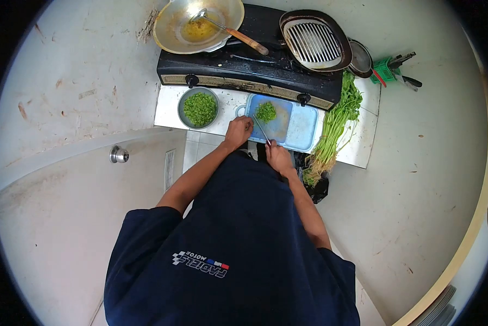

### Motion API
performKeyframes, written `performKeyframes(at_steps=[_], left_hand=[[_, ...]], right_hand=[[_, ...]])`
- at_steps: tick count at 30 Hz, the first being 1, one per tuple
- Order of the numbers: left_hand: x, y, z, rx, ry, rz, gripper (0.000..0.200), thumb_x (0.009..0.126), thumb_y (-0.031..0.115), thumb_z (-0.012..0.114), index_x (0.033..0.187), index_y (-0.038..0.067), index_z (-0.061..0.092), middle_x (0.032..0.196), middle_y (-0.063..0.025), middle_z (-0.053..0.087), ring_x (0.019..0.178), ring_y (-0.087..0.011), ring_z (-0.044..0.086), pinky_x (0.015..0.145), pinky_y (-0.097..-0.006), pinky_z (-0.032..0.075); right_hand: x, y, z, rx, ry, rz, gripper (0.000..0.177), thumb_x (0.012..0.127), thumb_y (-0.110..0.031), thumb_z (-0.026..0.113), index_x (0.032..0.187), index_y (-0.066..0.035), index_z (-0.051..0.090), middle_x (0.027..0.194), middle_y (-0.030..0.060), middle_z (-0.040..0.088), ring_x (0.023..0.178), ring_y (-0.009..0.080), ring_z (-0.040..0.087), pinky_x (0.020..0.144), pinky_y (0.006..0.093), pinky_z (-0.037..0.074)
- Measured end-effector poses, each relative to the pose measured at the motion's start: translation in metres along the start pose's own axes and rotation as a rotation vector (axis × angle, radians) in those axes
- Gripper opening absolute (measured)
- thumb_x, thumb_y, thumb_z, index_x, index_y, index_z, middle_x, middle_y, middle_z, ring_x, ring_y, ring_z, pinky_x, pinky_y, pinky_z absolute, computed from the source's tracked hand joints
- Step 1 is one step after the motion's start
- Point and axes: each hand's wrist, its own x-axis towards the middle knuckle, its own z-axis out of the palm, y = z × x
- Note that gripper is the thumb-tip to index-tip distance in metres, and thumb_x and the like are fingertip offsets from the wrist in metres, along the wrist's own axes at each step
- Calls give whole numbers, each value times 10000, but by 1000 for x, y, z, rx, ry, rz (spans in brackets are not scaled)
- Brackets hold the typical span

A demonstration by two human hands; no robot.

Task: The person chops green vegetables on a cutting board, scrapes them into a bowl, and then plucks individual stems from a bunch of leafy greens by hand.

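Note:
My right hand [278,157] is wrapped round the handle of a knife [261,129]. The narrow blade slants up and left over a blue cutting board [303,130]. Just beyond its tip is a small heap of chopped green herbs [265,112]. My left hand [239,132] is at the board's left edge, close to the blade, with its fingers curled closed. What those fingers hold, if anything, is hidden. Left of the board stands a round bowl [218,108] full of finely chopped greens [200,109].
Behind the board is a black gas stove [227,79] carrying a wok [165,32] with a wooden-handled ladle [244,41] and a grill pan [314,43]. Long-stemmed greens [331,127] with roots hang over the counter's edge at right. A green basket [384,70] holds knives.

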Motion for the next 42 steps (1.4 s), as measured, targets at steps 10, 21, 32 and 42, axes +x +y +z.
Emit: performKeyframes(at_steps=[10,21,32,42], left_hand=[[1,1,0,15,-29,-20,82,788,64,700,856,23,683,825,-154,646,829,-351,655,775,-455,526],[-1,0,1,-7,-7,-23,103,800,80,679,872,9,691,848,-176,668,844,-364,660,774,-455,530],[-1,0,1,29,3,-5,72,799,72,673,837,13,691,840,-169,662,852,-367,653,787,-454,524],[-3,1,1,19,-4,-27,73,803,67,687,855,18,700,861,-172,668,878,-371,653,806,-459,522]], right_hand=[[5,-7,1,-24,-45,-12,373,1049,-310,476,1017,54,548,745,315,671,705,503,676,640,569,554],[7,-3,4,-46,-40,-21,358,1036,-298,496,1021,57,544,723,306,669,685,503,673,629,562,557],[6,-4,10,-42,-11,-46,346,1038,-309,493,1045,34,540,713,293,670,670,496,673,600,570,545],[13,-12,3,-70,-11,-39,351,1020,-307,516,1025,43,546,721,295,676,673,491,681,608,568,555]])
